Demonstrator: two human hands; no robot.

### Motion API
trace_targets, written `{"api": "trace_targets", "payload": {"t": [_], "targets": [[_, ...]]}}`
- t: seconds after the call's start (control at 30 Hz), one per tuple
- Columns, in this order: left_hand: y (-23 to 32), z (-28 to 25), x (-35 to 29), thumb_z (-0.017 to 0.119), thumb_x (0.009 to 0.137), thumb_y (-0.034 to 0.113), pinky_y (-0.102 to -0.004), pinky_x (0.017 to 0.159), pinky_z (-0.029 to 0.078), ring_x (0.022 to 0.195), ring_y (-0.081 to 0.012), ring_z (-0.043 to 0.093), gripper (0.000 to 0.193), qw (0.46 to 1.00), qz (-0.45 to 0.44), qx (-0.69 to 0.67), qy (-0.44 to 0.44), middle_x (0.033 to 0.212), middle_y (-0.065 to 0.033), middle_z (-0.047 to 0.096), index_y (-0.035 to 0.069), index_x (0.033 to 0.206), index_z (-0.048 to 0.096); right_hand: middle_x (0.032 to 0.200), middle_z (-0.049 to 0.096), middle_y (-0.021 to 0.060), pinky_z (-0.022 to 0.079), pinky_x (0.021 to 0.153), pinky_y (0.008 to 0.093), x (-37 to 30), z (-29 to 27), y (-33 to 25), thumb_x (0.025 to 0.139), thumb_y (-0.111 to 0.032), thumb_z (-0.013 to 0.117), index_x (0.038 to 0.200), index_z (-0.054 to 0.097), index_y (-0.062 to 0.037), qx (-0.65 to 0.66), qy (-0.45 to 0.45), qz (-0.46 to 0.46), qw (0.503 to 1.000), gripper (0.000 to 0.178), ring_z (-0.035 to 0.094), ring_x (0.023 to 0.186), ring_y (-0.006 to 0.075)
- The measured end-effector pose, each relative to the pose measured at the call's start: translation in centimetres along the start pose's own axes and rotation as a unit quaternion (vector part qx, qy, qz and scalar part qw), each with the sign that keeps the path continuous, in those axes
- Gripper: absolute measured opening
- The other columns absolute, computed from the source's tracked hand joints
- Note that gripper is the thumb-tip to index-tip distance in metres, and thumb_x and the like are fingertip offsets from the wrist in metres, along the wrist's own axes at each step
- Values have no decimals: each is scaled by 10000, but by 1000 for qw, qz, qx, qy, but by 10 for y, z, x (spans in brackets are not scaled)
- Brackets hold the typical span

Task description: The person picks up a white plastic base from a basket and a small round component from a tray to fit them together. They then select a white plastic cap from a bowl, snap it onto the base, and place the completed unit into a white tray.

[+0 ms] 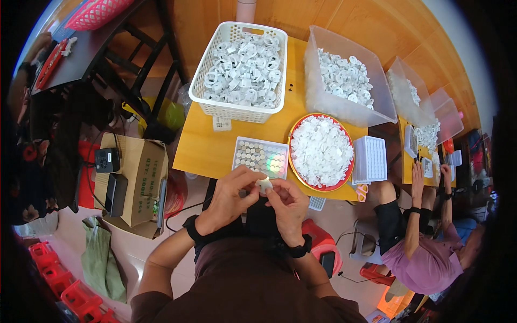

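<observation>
Just off the table's front edge, both hands meet on a small round white plastic part (264, 186). My left hand (228, 197) pinches it from the left, its fingers closed. From the right, the thumb and fingertips of my right hand (289, 209) close on the same part. Right beyond the hands lies a white tray (237, 171) with rows of small round pieces. To its right sits a red plate with a gold rim (291, 156), heaped with small white plastic pieces (321, 151). The fingers partly hide the held part.
Behind stand a white perforated basket (237, 110) and a clear bin (344, 110), both full of white parts. A stack of white trays (370, 161) and pink scissors (361, 192) are at right. A co-worker (425, 264) sits farther right. A cardboard box (141, 183) stands left.
</observation>
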State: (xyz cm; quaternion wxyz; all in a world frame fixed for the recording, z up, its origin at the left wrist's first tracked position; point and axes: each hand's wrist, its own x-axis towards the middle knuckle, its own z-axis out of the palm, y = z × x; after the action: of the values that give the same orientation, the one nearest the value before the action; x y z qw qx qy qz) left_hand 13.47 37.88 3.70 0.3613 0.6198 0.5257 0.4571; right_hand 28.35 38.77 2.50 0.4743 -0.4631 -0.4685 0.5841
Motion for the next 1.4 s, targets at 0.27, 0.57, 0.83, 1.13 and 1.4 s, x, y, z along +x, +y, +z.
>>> {"api": "trace_targets", "payload": {"t": [0.27, 0.57, 0.83, 1.13, 1.4], "targets": [[-5, 11, -12, 551, 778, -94, -263, 789, 492, 879, -131, 587, 237, 902, -151, -398, 75, 931, -59, 606, 7, 981, 618, 799, 616, 71, 449, 541, 208, -1, 5, -3, 750, 41, 645, 916, 634, -10, -163, 9, -179, 970, 174, 583, 647, 111], [-6, 16, -15, 520, 766, -113, -261, 774, 471, 869, -127, 570, 200, 881, -160, -433, 102, 923, -51, 587, 3, 901, 613, 738, 582, 76, 428, 542, 214, -4, 12, -6, 723, 44, 657, 864, 615, -3, -207, 23, -255, 944, 154, 556, 605, 121], [-3, 14, -15, 514, 771, -114, -254, 787, 459, 860, -122, 562, 198, 881, -139, -438, 115, 899, -41, 576, 5, 894, 614, 749, 605, 85, 445, 530, 224, -4, 14, -1, 712, 50, 668, 855, 631, -11, -205, 29, -276, 939, 160, 573, 583, 141], [9, -8, -6, 594, 794, -49, -232, 780, 477, 857, -132, 590, 346, 905, -162, -393, 14, 966, -39, 515, 1, 1134, 556, 796, 614, 48, 448, 568, 188, 2, 4, -10, 788, 26, 625, 887, 604, 17, -36, -20, -118, 992, 101, 579, 648, 81], [-20, -30, -21, 607, 815, 41, -257, 714, 509, 784, -131, 608, 233, 918, -164, -342, 117, 869, -30, 596, 10, 1046, 594, 637, 560, -39, 427, 540, 183, 49, -82, -46, 749, -2, 651, 927, 623, -21, -231, -93, -32, 968, 181, 537, 608, 32]]}}
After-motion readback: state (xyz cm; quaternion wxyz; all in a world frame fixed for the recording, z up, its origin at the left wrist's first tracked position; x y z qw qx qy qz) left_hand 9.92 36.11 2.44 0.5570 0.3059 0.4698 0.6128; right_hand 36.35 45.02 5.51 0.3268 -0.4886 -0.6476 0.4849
